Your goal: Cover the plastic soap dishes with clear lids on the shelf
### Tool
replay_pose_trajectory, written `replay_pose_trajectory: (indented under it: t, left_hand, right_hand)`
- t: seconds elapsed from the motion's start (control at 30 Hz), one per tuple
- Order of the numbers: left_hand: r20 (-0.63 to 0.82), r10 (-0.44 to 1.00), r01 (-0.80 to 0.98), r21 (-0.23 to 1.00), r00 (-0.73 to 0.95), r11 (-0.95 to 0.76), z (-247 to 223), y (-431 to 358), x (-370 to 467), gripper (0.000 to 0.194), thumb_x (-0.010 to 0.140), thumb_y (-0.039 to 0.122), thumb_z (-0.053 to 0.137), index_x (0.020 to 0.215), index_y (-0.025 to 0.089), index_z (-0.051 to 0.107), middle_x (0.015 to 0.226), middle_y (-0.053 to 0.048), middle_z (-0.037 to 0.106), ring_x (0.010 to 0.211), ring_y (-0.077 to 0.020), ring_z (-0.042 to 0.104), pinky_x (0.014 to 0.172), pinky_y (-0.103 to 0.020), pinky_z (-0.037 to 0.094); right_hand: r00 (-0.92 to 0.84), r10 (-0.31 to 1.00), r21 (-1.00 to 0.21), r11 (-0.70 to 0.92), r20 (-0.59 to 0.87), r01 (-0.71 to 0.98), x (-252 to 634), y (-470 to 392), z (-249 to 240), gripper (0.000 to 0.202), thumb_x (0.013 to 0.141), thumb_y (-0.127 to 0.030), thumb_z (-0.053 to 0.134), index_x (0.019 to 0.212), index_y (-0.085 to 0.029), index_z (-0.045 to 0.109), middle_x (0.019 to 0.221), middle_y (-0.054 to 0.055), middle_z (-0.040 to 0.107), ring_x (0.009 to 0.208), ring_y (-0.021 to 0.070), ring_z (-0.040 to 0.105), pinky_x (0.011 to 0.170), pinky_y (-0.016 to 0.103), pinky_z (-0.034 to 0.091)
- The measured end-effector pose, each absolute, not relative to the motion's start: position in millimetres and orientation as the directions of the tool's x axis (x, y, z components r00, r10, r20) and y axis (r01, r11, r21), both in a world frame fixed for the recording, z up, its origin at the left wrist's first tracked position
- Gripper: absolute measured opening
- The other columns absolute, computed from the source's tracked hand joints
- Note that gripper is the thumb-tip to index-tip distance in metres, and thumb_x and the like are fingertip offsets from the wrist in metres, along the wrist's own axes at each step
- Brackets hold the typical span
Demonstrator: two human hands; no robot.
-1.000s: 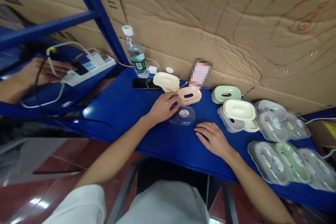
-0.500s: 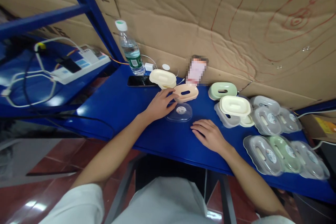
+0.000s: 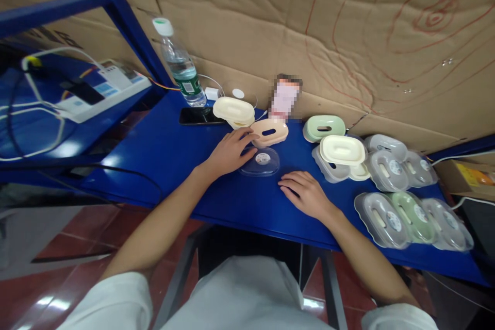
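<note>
In the head view, another person's hand has gone from the power strip (image 3: 104,101) since the first frame; our framing has shifted, while our own hands and the containers keep their places. Our left hand (image 3: 226,153) rests its fingertips on the left end of the peach slotted container (image 3: 280,134), its thumb over the clear lid (image 3: 259,166) just in front; we cannot tell whether it grips. Our right hand (image 3: 307,193) lies released on the worktop (image 3: 234,203), fingers slightly curled. We judge the step in hand to be steadying the container; lifting it would call for a firmer hold. Cream pieces (image 3: 234,109) crowd its left, and a pixelated item (image 3: 285,98) leans behind. The bottle (image 3: 181,69) stands farther left; the green container (image 3: 324,122) and clear-covered containers (image 3: 415,219) sit to the right, well out of the way.
</note>
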State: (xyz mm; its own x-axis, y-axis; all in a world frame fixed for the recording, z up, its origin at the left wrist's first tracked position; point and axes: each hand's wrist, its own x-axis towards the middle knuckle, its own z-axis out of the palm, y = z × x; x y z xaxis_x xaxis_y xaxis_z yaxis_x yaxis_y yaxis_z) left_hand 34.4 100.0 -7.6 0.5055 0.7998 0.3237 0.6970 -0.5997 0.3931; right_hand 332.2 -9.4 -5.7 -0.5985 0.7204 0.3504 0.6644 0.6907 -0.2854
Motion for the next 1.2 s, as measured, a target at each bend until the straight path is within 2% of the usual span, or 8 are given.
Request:
replay_pose_trajectory:
  t: [0.17,0.47,0.57,0.63,0.73,0.83,1.0,1.2]
  left_hand:
    - [0.293,0.807,0.693,0.414,0.513,-0.591,-5,98,36,0.048,0.106,0.045,0.054,0.150,0.024,0.056,0.157,-0.016,0.055,0.142,-0.0362,0.058,0.118,-0.057,0.049]
    - [0.157,0.776,0.646,0.469,0.610,-0.602,-3,94,38,0.079,0.097,0.068,0.066,0.164,0.033,0.042,0.168,-0.014,0.042,0.154,-0.0404,0.046,0.121,-0.060,0.045]
    - [0.150,0.764,0.646,0.447,0.628,-0.619,-3,94,38,0.082,0.098,0.071,0.063,0.165,0.031,0.040,0.169,-0.016,0.042,0.155,-0.0413,0.045,0.122,-0.060,0.043]
    - [0.159,0.748,0.638,0.429,0.644,-0.640,-4,95,38,0.078,0.101,0.070,0.059,0.165,0.030,0.042,0.166,-0.015,0.047,0.152,-0.0398,0.049,0.121,-0.058,0.044]
    - [0.208,0.721,0.601,0.428,0.661,-0.674,-6,96,37,0.067,0.106,0.065,0.051,0.162,0.028,0.047,0.160,-0.015,0.053,0.146,-0.0361,0.055,0.118,-0.054,0.047]
    - [0.268,0.708,0.572,0.438,0.653,-0.693,-7,97,37,0.059,0.109,0.059,0.049,0.158,0.025,0.052,0.156,-0.015,0.057,0.143,-0.0339,0.058,0.118,-0.053,0.049]
    - [0.321,0.718,0.578,0.433,0.618,-0.692,-8,99,37,0.044,0.110,0.044,0.049,0.149,0.024,0.061,0.143,-0.013,0.065,0.132,-0.0303,0.065,0.115,-0.050,0.052]
    - [0.319,0.745,0.675,0.317,0.585,-0.666,-6,102,34,0.041,0.104,0.017,0.044,0.135,0.023,0.069,0.135,-0.012,0.069,0.124,-0.0286,0.068,0.104,-0.045,0.054]
  right_hand:
    - [-0.604,0.712,-0.283,0.699,0.358,0.657,334,-8,-8,0.022,0.111,-0.029,0.059,0.118,-0.021,0.079,0.119,0.007,0.082,0.111,0.0239,0.075,0.096,0.041,0.056]
    - [-0.600,0.721,-0.298,0.691,0.347,0.658,333,-9,-9,0.021,0.111,-0.027,0.059,0.118,-0.023,0.079,0.118,0.007,0.082,0.110,0.0238,0.075,0.097,0.041,0.057]
    - [-0.579,0.736,-0.295,0.674,0.350,0.678,331,-9,-8,0.027,0.111,-0.029,0.058,0.132,-0.023,0.074,0.135,0.011,0.076,0.124,0.0264,0.072,0.105,0.044,0.057]
    - [-0.558,0.748,-0.282,0.657,0.360,0.699,328,-10,-7,0.040,0.110,-0.032,0.058,0.149,-0.024,0.063,0.154,0.014,0.064,0.140,0.0298,0.063,0.113,0.049,0.054]
    - [-0.574,0.750,-0.253,0.656,0.330,0.712,324,-11,-6,0.058,0.111,-0.038,0.057,0.166,-0.025,0.045,0.171,0.015,0.047,0.158,0.0327,0.045,0.124,0.056,0.045]
    - [-0.627,0.740,-0.211,0.671,0.242,0.711,322,-12,-10,0.064,0.111,-0.041,0.056,0.170,-0.025,0.037,0.175,0.013,0.040,0.164,0.0330,0.034,0.130,0.059,0.037]
    - [-0.590,0.789,-0.156,0.613,0.174,0.774,323,-12,-13,0.058,0.111,-0.047,0.055,0.164,-0.024,0.048,0.171,0.012,0.048,0.158,0.0334,0.044,0.127,0.059,0.037]
    - [-0.380,0.879,-0.093,0.420,0.287,0.903,328,-9,-7,0.048,0.113,-0.046,0.050,0.149,-0.018,0.063,0.156,0.016,0.063,0.146,0.0351,0.056,0.119,0.053,0.044]
